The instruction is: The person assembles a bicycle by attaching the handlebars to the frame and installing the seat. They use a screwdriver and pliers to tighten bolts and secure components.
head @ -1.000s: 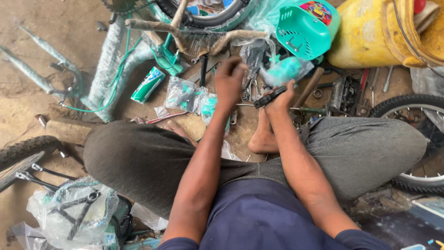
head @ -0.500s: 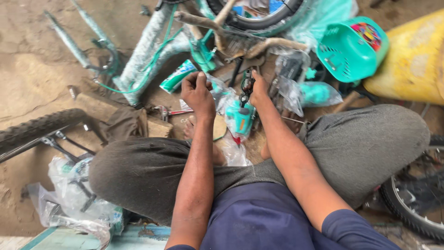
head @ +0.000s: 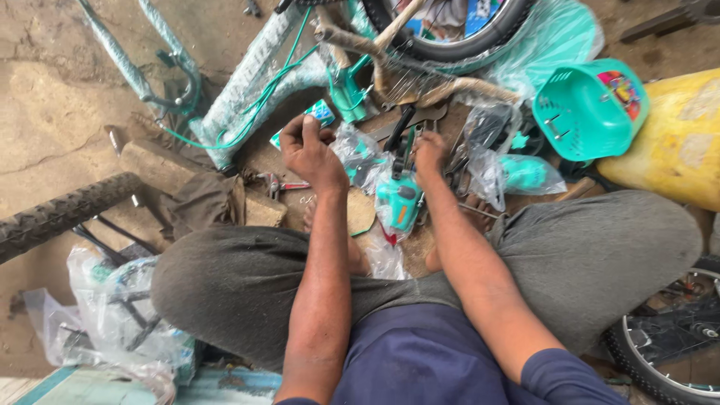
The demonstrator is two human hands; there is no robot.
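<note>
Hands first: my left hand (head: 309,154), upper middle of the frame, curls loosely over a small teal box (head: 319,116) without clearly gripping it. My right hand (head: 429,154) is closed around a black tool (head: 401,146) above a clear bag with a teal part (head: 397,202). Upper right sits a teal basket (head: 581,112); upper left, the wrapped teal bicycle frame (head: 247,90).

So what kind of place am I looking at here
Probably an informal bicycle assembly or repair spot on bare ground: a teal bicycle frame wrapped in plastic, a spoked black-tyred wheel and a teal plastic bicycle basket lie around the seated person.
</note>
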